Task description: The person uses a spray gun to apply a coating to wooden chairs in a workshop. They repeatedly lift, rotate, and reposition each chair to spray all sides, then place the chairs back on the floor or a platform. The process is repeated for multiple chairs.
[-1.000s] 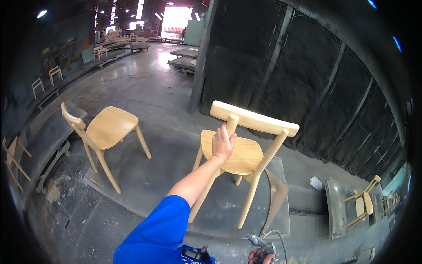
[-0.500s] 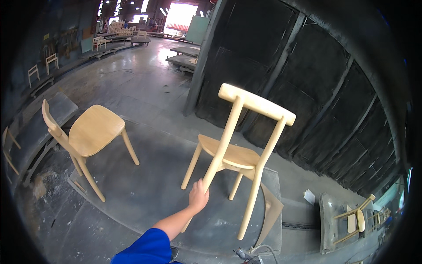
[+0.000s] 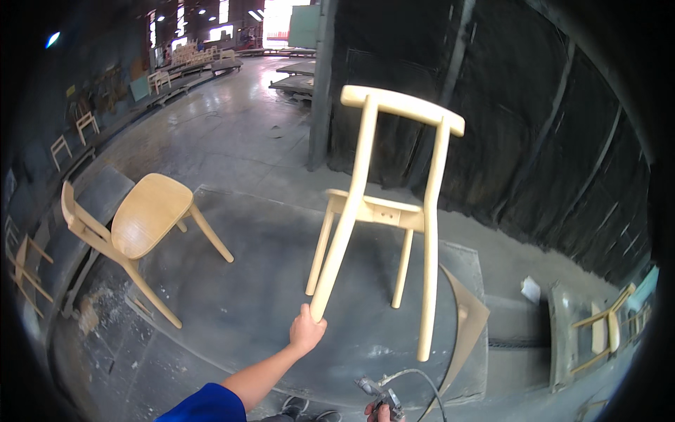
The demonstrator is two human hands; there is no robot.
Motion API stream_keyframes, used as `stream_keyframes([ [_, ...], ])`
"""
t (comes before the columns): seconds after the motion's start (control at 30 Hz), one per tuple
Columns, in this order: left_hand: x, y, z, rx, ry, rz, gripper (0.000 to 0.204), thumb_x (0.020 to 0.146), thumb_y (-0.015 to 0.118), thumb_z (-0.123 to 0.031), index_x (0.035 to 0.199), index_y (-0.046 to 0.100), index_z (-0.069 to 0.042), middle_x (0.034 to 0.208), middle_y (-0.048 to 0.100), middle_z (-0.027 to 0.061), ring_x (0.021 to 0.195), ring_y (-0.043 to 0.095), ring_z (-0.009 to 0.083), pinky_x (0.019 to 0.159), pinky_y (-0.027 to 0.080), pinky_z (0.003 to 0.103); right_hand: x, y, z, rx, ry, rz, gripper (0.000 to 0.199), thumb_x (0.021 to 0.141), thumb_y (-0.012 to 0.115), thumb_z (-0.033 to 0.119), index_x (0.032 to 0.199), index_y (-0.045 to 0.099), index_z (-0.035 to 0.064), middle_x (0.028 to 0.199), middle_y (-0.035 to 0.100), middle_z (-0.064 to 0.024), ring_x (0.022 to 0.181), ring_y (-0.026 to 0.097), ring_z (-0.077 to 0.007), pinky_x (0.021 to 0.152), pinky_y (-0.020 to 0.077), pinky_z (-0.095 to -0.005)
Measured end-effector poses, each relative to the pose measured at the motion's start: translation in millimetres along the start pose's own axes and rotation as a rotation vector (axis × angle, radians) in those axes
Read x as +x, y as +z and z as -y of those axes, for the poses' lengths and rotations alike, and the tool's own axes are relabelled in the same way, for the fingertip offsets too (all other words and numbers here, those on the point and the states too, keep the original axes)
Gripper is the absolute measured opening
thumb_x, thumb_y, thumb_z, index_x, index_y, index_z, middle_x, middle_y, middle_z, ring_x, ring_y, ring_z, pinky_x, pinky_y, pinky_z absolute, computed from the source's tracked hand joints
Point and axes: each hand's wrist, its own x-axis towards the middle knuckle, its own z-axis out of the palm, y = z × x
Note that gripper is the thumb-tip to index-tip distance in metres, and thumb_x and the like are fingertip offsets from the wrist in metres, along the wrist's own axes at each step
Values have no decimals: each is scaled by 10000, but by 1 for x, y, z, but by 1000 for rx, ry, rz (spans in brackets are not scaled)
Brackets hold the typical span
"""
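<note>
A pale wooden chair (image 3: 383, 211) with no seat panel stands tilted on the dark work platform (image 3: 246, 316), its back toward me. My left hand (image 3: 307, 330), on a blue-sleeved arm, grips the bottom end of the chair's near left leg, which is raised off the platform. At the bottom edge my right hand (image 3: 380, 411) is only partly visible; it holds a small power tool (image 3: 373, 392) with a hose looping off to the right.
A second wooden chair (image 3: 140, 228) with its seat fitted leans tipped at the left. A curved plywood panel (image 3: 464, 330) stands at the platform's right edge. More chairs sit at the far right (image 3: 605, 330) and along the left wall (image 3: 28, 264). A dark wall rises behind.
My left hand has gone from the chair's backrest down to the foot of its leg. The chair has tipped away, and now shows its back and legs.
</note>
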Motion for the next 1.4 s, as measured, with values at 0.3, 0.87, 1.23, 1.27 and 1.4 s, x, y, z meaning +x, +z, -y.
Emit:
stream_keyframes([
  [0.3,56,5,-46,194,170,-79,413,835,637,-159,1146,423,8,983,678,308,950,667,477,818,534,536,92,-18,-78,58,-128,-178,357,1035,530,337,947,612,1,754,619,-53,555,515,-96,488,400,-256],
  [0.87,134,9,-93,35,163,56,312,843,591,-115,1095,477,28,779,588,106,509,571,159,432,466,320,182,-3,-176,324,-151,-581,225,964,687,223,901,634,13,735,623,10,673,536,-57,613,438,-245],
  [1.23,127,14,-98,6,183,71,265,844,587,-117,1042,466,10,760,566,92,501,560,154,431,459,316,165,-1,-155,416,-121,-455,299,1008,626,296,912,616,13,778,632,-4,611,511,-49,550,420,-231],
  [1.27,126,14,-98,5,182,69,262,844,587,-117,1037,464,9,758,563,90,500,558,154,430,458,317,157,1,-150,467,-141,-397,300,1009,624,298,925,612,11,781,631,-7,606,511,-49,539,417,-228],
  [1.4,120,15,-99,1,195,78,253,843,585,-114,1026,460,9,760,562,91,496,553,153,426,457,317,157,21,-130,664,-388,-221,329,1013,614,333,988,596,5,788,634,-18,595,511,-45,508,402,-211],
])
